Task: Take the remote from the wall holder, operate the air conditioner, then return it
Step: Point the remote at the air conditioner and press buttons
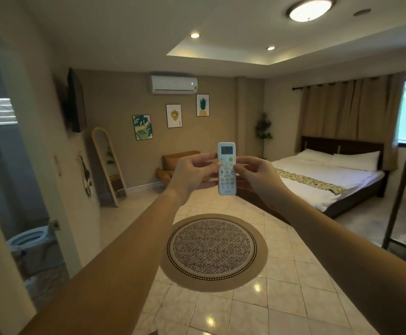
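A white remote [226, 168] with a small screen and an orange button stands upright in front of me, held between both hands at arm's length. My left hand [194, 172] grips its left edge. My right hand [255, 174] grips its right edge, with the thumb on the buttons. The white air conditioner [174, 84] hangs high on the far wall, straight beyond the remote, with a small lit display. The wall holder is not in view.
A round patterned rug [212, 250] lies on the tiled floor below my arms. A bed [330, 180] stands at the right, a dark frame [400, 199] nearer right. A standing mirror [109, 165], a wall television [76, 102] and a bathroom doorway [16, 189] are on the left.
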{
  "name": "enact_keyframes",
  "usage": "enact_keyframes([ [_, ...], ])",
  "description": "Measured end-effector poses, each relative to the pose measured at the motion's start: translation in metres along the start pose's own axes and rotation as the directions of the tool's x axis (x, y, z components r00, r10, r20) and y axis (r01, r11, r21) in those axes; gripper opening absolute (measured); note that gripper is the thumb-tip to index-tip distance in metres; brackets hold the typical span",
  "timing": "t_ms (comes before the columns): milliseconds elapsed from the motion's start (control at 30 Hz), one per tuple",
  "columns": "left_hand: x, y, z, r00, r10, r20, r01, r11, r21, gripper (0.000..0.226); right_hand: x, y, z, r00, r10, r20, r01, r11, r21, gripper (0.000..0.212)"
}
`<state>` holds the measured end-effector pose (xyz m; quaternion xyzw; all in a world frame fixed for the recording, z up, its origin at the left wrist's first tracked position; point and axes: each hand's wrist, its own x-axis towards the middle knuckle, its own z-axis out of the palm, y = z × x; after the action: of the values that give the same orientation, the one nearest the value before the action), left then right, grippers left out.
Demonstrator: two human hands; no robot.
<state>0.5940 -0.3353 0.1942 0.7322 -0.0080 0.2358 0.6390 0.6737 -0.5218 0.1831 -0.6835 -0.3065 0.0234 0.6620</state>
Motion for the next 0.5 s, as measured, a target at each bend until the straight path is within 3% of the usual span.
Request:
enact_keyframes([
  [500,-0.0079,0.0092,-0.0079,0.999,0.045,-0.007,-0.045,0.999,0.029,0.045,0.0044,-0.0051,0.0064,0.998,-0.047,0.051,0.045,0.998,0.045,0.025],
])
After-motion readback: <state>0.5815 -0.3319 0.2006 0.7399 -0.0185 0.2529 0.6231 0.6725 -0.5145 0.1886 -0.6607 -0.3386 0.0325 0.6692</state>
